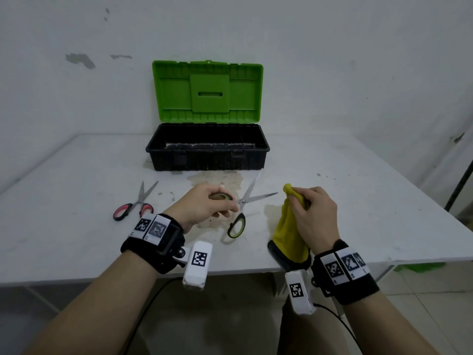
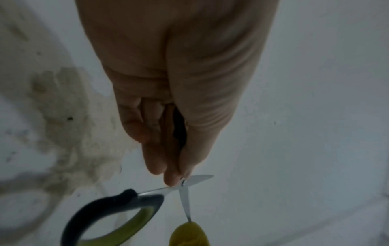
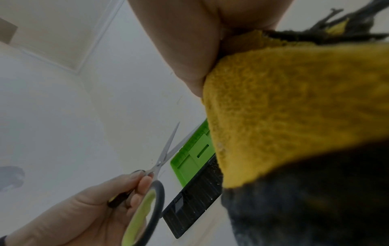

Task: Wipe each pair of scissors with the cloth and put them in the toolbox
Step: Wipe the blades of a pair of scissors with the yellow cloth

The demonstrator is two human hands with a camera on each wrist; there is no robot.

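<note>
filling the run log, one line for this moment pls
left hand holds green-handled scissors, blades open | right hand grips yellow cloth | red-handled scissors on table | toolbox open

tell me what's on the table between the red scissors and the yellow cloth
In the head view, the left hand holding the green-handled scissors, blades open, sits between the red scissors and the yellow cloth, above a stained patch of table.

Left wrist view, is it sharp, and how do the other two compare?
Left wrist view: dim, the green-and-black-handled scissors smeared. Right wrist view: the yellow-and-black terry cloth fills the right, soft and close. Head view: evenly lit, sharpest, table edges bowed.
</note>
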